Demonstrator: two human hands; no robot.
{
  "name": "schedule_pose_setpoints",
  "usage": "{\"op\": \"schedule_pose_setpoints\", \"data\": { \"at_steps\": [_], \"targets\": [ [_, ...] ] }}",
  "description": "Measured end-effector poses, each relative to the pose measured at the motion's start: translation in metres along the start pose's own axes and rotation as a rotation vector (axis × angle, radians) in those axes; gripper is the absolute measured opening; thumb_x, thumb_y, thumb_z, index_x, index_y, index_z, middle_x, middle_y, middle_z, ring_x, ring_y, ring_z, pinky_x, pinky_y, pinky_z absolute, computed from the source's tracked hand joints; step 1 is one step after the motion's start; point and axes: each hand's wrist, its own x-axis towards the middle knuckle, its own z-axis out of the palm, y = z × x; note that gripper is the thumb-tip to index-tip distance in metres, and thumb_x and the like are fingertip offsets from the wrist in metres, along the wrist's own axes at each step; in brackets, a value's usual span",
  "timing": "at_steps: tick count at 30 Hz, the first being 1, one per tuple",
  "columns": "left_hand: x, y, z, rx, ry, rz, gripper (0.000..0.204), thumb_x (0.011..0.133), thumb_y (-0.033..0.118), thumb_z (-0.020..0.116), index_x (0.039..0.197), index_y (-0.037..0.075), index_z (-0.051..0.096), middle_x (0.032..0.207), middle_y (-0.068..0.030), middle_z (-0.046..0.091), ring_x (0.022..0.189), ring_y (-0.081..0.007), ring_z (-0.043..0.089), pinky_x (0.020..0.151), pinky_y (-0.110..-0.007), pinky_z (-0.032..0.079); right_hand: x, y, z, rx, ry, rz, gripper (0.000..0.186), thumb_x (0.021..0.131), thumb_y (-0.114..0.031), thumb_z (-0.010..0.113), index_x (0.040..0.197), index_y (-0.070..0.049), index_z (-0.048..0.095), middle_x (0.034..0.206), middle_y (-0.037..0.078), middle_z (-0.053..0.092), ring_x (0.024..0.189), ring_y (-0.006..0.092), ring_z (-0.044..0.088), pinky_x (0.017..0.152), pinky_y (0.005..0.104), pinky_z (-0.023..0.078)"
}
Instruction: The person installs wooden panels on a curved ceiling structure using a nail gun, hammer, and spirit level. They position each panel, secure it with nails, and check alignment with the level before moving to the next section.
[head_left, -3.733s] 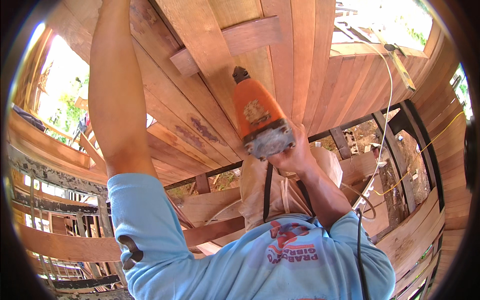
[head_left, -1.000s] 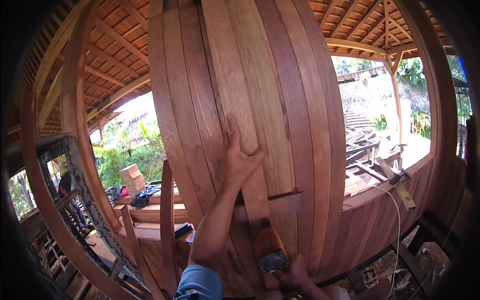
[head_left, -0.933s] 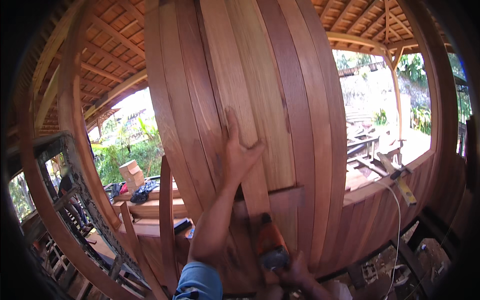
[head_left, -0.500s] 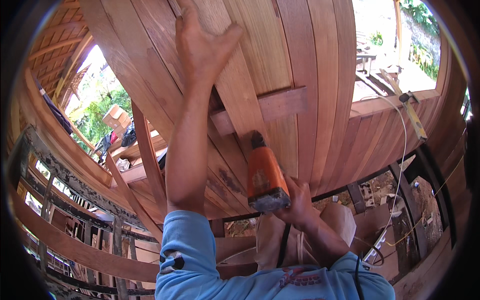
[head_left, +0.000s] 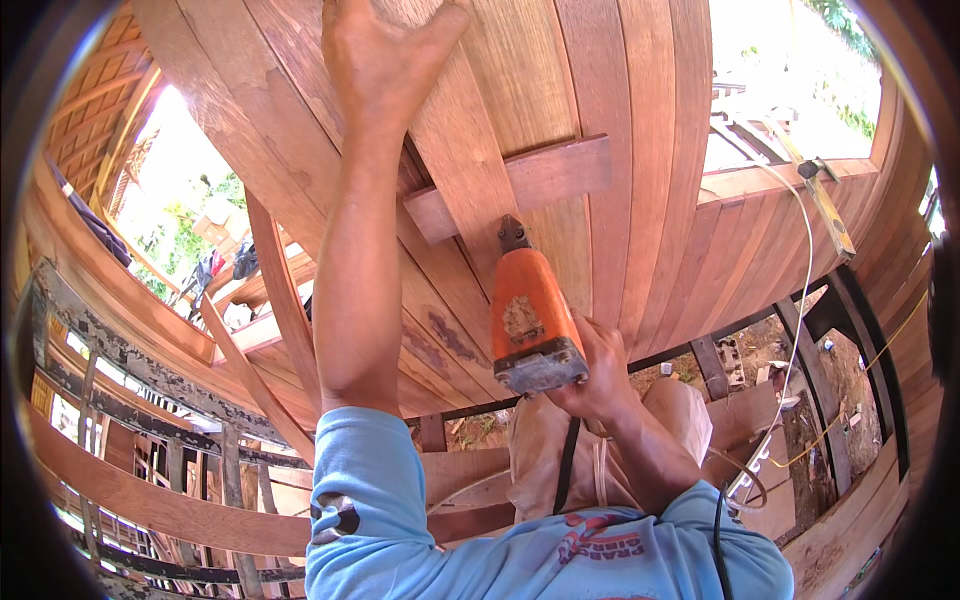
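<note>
At the upper middle of the head view my left hand [head_left: 385, 65] presses on a long vertical plank [head_left: 465, 135], thumb spread and fingertips partly out of frame. Below it my right hand [head_left: 590, 370] grips an orange nail gun [head_left: 530, 305] from underneath. The gun's black nose [head_left: 513, 233] is at the plank's face, just under a short reddish cross board [head_left: 570, 165] lying horizontally over the planking. The long plank overlaps that board.
Openings flank the planked wall [head_left: 650, 120]. A spirit level [head_left: 830, 220] leans at the right sill beside a white hose [head_left: 805, 260]. A weathered dark frame [head_left: 150, 400] and loose curved slats [head_left: 285, 300] stand left. Below are my knees [head_left: 670, 410] and floor joists [head_left: 805, 360].
About a second ago the view faced the wall and roof; it has tilted down. Hands and nail gun keep much the same places on the plank, now with my legs visible below.
</note>
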Motion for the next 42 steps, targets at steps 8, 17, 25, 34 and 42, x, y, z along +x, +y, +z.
{"op": "schedule_pose_setpoints", "data": {
  "at_steps": [8, 17, 25, 34, 42],
  "targets": [
    [0.000, -0.007, 0.000, 0.033, 0.006, 0.040, 0.105, 0.072, 0.015, 0.081, 0.159, -0.007, 0.026, 0.152, -0.0333, 0.046, 0.144, -0.0387, 0.045, 0.118, -0.040, 0.038, 0.005, 0.001, 0.002, -0.019, 0.023, -0.045, 0.072, 0.064, -0.015, 0.082, 0.129, 0.005, 0.061, 0.074, 0.019, 0.062, 0.070, 0.0407, 0.066, 0.065, 0.0453, 0.053],
    [-0.002, -0.009, 0.002, 0.034, 0.016, 0.025, 0.106, 0.071, 0.017, 0.083, 0.159, -0.005, 0.028, 0.149, -0.0342, 0.049, 0.142, -0.0398, 0.048, 0.117, -0.040, 0.039, 0.002, 0.002, -0.001, -0.064, -0.055, 0.034, 0.081, 0.063, -0.014, 0.079, 0.139, 0.003, 0.057, 0.081, 0.022, 0.067, 0.077, 0.0411, 0.070, 0.069, 0.0439, 0.054],
    [0.001, -0.009, 0.003, -0.013, 0.013, 0.008, 0.106, 0.070, 0.016, 0.082, 0.158, -0.007, 0.028, 0.146, -0.0345, 0.051, 0.139, -0.0395, 0.051, 0.116, -0.040, 0.040, 0.005, 0.000, 0.002, -0.002, -0.001, 0.055, 0.069, 0.063, -0.018, 0.083, 0.126, 0.004, 0.062, 0.084, 0.021, 0.067, 0.076, 0.0413, 0.069, 0.069, 0.0435, 0.054],
    [0.000, -0.012, 0.006, -0.080, 0.026, 0.064, 0.101, 0.074, 0.011, 0.078, 0.159, -0.008, 0.026, 0.151, -0.0344, 0.047, 0.143, -0.0386, 0.046, 0.119, -0.039, 0.037, 0.003, 0.001, 0.002, 0.041, -0.032, 0.110, 0.070, 0.064, -0.018, 0.082, 0.127, 0.003, 0.062, 0.085, 0.022, 0.067, 0.077, 0.0415, 0.069, 0.069, 0.0440, 0.055],
    [-0.001, 0.019, -0.008, -0.093, -0.085, -0.189, 0.103, 0.074, 0.014, 0.078, 0.160, -0.006, 0.025, 0.150, -0.0340, 0.048, 0.141, -0.0389, 0.048, 0.117, -0.039, 0.039, 0.002, 0.003, -0.008, 0.019, -0.058, 0.081, 0.072, 0.065, -0.019, 0.079, 0.131, 0.002, 0.060, 0.084, 0.023, 0.068, 0.079, 0.0444, 0.069, 0.068, 0.0464, 0.055]
  ]
}}
